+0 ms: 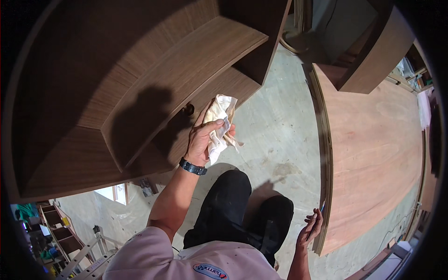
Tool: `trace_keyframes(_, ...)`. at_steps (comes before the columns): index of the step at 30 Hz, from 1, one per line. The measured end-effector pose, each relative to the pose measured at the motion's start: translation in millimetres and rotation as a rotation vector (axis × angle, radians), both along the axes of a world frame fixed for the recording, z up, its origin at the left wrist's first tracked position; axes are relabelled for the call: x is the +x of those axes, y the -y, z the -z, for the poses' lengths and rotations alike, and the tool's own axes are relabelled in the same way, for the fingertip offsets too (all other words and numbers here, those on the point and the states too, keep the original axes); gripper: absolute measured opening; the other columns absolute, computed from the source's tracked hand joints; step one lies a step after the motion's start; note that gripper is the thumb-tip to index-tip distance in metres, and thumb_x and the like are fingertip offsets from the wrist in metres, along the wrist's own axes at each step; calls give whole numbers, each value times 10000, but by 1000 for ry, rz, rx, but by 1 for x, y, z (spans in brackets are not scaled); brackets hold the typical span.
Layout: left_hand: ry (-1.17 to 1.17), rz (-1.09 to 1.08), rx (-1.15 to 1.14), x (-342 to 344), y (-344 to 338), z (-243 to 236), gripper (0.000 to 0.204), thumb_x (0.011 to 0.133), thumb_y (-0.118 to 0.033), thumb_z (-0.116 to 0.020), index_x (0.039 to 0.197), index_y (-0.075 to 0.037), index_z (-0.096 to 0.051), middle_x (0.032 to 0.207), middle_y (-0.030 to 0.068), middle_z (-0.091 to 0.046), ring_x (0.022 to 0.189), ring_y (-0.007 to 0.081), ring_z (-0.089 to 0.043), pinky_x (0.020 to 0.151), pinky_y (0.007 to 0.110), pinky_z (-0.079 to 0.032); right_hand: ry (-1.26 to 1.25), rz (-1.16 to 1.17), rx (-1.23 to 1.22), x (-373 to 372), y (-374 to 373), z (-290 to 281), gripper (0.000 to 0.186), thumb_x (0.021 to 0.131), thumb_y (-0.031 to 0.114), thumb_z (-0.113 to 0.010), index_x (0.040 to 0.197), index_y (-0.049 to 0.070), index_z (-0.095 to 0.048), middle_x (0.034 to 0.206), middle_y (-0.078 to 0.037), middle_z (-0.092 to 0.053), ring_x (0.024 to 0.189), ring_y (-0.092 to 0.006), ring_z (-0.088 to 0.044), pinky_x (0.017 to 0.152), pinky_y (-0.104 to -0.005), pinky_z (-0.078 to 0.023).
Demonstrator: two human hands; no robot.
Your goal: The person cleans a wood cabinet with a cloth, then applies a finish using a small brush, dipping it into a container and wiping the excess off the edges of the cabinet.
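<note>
A crumpled whitish cloth point(219, 112) is gripped in my left hand point(200, 139), thumb pressed over it and loose folds hanging out. This hand is in front of a brown wooden cabinet point(200, 56), close to its lower shelf edge, and a shadow falls across the boards. A round dark hole point(188, 109) shows in the panel beside the wrist. Low on the right, my right hand point(311, 226) is closed around a thin, pen-like stick point(323, 205); its exact kind is too small to tell. That hand is beside the edge of a stack of plywood sheets point(373, 154).
On the plywood's far end stands a brown wooden box-like piece point(373, 51). A metal stepladder point(93, 256) is at lower left, near a shelf unit point(60, 228) with clutter. Pale stained floor point(275, 121) runs between cabinet and plywood. My bent knees point(228, 196) are below my hands.
</note>
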State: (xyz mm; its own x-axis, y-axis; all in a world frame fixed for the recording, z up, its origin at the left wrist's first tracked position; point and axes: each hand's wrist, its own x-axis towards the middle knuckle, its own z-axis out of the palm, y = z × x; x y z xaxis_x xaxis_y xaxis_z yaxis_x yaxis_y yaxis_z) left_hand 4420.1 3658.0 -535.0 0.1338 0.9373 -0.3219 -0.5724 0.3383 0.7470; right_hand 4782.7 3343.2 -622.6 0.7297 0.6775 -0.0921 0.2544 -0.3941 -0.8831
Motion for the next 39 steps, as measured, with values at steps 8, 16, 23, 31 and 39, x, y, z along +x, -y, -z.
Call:
trace_keyframes(8, -135, 19, 36, 19, -22, 38, 268, 908, -63, -700, 1166, -35, -633, 1032, 72, -699, 950, 184, -679, 880, 348, -548, 26, -52, 24, 1, -36, -3, 311, 1066, 182, -479, 1287, -8, -587, 1190, -121, -647, 857, -140, -589, 746, -292, -512)
trace_keyframes(16, -594, -54, -25, 30, -86, 130, 162, 942, -83, -690, 1082, -1, -698, 945, 44, -705, 809, 111, -641, 712, 270, -521, -58, -43, -25, -7, -69, 19, 328, 1072, 210, -482, 1312, 12, -584, 1231, -111, -645, 881, -133, -592, 750, -287, -521)
trace_keyframes(23, -1471, -158, 280, 37, -220, 199, 206, 902, -157, -667, 1029, -2, -712, 975, 212, -711, 922, 373, -675, 822, 439, -514, -178, 40, -150, -36, -81, 38, 322, 1059, 240, -509, 1262, 13, -611, 1087, -53, -625, 849, -103, -557, 789, -263, -485)
trace_keyframes(31, -1746, 201, 348, 75, -315, 275, 257, 845, -70, -633, 1076, 5, -716, 1078, 214, -687, 1075, 385, -635, 970, 442, -491, -181, 85, -225, -44, -75, 75, 309, 1061, 238, -502, 1250, 22, -618, 1090, -35, -632, 832, -88, -555, 783, -252, -481)
trace_keyframes(39, -1892, 230, 852, 130, -262, 326, 334, 866, -27, -518, 1181, 20, -617, 1225, 198, -567, 1170, 409, -519, 1008, 486, -431, -187, 62, -339, -37, -88, 79, 313, 1063, 240, -500, 1252, 21, -619, 1125, -52, -648, 858, -93, -569, 752, -246, -490)
